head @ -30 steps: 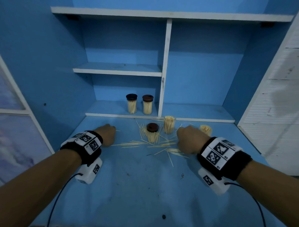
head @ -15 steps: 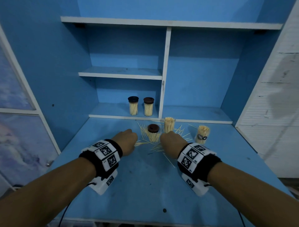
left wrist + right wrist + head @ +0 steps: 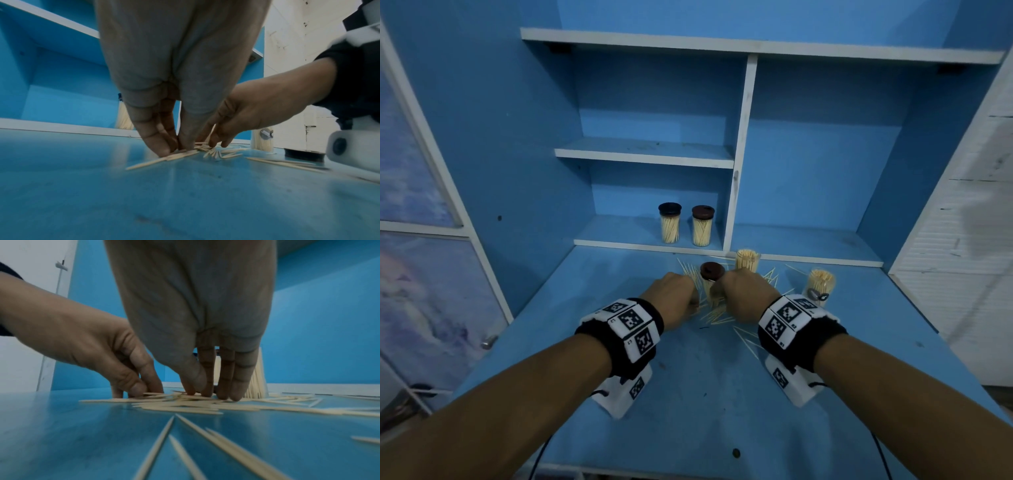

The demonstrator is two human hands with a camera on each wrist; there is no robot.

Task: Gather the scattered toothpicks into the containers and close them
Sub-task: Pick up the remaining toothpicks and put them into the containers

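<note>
Loose toothpicks point(image 3: 717, 317) lie in a pile on the blue tabletop point(image 3: 688, 394), and both hands meet over it. My left hand point(image 3: 674, 294) pinches a small bundle of toothpicks point(image 3: 180, 154) against the table between thumb and fingertips point(image 3: 162, 149). My right hand point(image 3: 746, 294) presses straight fingers point(image 3: 236, 394) down on the pile point(image 3: 185, 405). Between the hands stands a container with a brown lid point(image 3: 712, 270). Two open containers full of toothpicks stand behind point(image 3: 747, 260) and to the right point(image 3: 822, 282).
Two lidded containers point(image 3: 669, 222) point(image 3: 702, 226) stand on the low shelf at the back. A dark lid point(image 3: 302, 154) lies on the table by the right container. More toothpicks point(image 3: 226, 447) lie under my right wrist. A white wall panel point(image 3: 962, 240) borders the right side.
Both hands have moved inward from either side of the pile until they almost touch at the brown-lidded container. The toothpicks have been swept closer together.
</note>
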